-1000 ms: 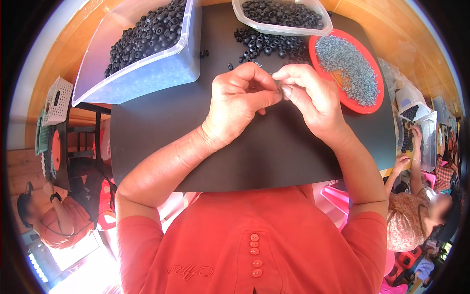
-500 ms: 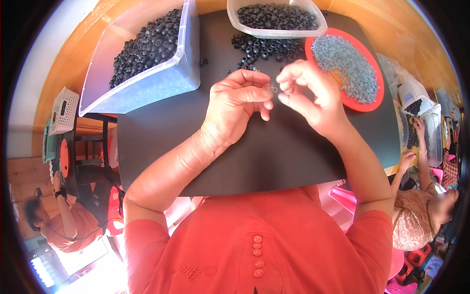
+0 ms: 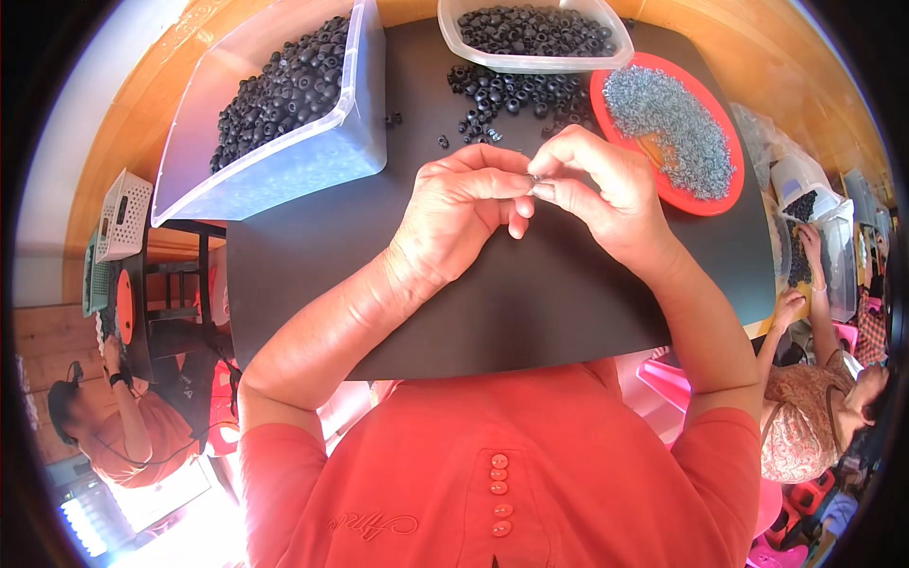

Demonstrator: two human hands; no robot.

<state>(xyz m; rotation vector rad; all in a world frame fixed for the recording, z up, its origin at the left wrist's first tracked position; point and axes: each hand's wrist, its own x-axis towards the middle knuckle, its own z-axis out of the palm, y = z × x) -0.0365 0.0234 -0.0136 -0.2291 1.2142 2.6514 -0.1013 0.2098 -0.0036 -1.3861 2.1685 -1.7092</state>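
My left hand (image 3: 453,204) pinches a small shiny piece (image 3: 537,179) between thumb and forefinger above the middle of the dark table. Thumb and forefinger of my right hand (image 3: 611,189) close on the same spot, so the two hands' fingertips meet. The piece is too small and too covered to tell its exact kind. Just beyond my hands lies a loose pile of black bead-like parts (image 3: 516,92), with a few shiny bits (image 3: 493,135) at its near edge. A red round tray (image 3: 736,156) of small grey-blue pieces (image 3: 677,123) stands right of my right hand.
A large clear bin (image 3: 284,170) of black bead-like parts stands at the left. A smaller clear tub (image 3: 540,64) of the same parts is at the back. The dark table (image 3: 454,322) reaches my body. Other people work at the far left and far right.
My right hand has moved left and its fingertips have closed onto the small piece that my left hand holds. Before, the right fingers were apart from it.
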